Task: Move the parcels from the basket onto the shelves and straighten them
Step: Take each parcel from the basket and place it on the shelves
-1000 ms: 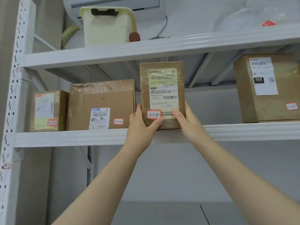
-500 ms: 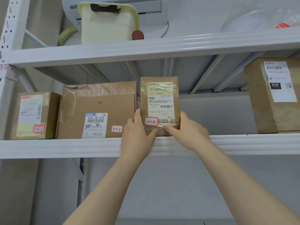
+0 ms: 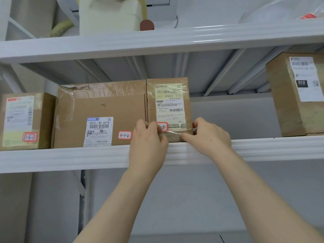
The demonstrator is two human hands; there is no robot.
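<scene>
Just beside big box, parcel on shelf, lone box far right

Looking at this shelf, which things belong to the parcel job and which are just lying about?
Job: narrow parcel, gripped by left hand and right hand; wide parcel marked 3-1-2; small parcel marked 3-1-1; parcel labelled 010; middle shelf.
Lying about: cream container and clear plastic item on the top shelf.
</scene>
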